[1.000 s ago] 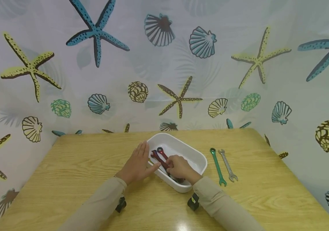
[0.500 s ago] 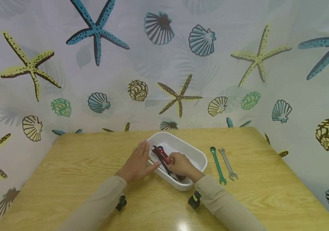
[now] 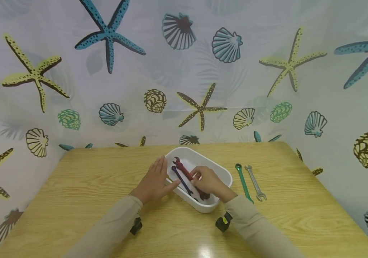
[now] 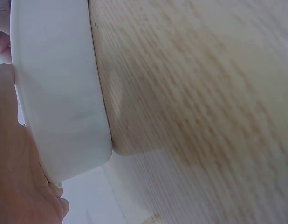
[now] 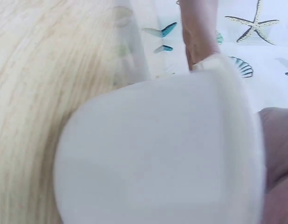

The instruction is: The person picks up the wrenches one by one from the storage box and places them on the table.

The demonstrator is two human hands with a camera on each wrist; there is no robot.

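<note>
A white tray (image 3: pixel 227 173) stands at an angle on the table, with wrenches lying in it. My left hand (image 3: pixel 153 182) rests along the tray's left rim, fingers straight and thumb spread over the near side; the left wrist view shows the same hand (image 4: pixel 18 163) against the tray's outer wall. Inside the tray, my right hand (image 3: pixel 208 181) pinches a red wrench (image 3: pixel 184 169) between thumb and fingers, hiding part of its shaft. To its left lie a dark blue wrench (image 3: pixel 182 181) and a partly hidden yellow wrench (image 3: pixel 168 177).
Right of the tray, a green wrench (image 3: pixel 243 181) and a silver wrench (image 3: pixel 255 182) lie side by side on the wooden table (image 3: pixel 100 175). A curtain (image 3: pixel 132 82) printed with starfish and shells hangs behind the table and along its sides.
My right hand has moved slightly right with the red wrench, away from the blue wrench, which now shows along most of its length. The left hand has stayed at the rim.
</note>
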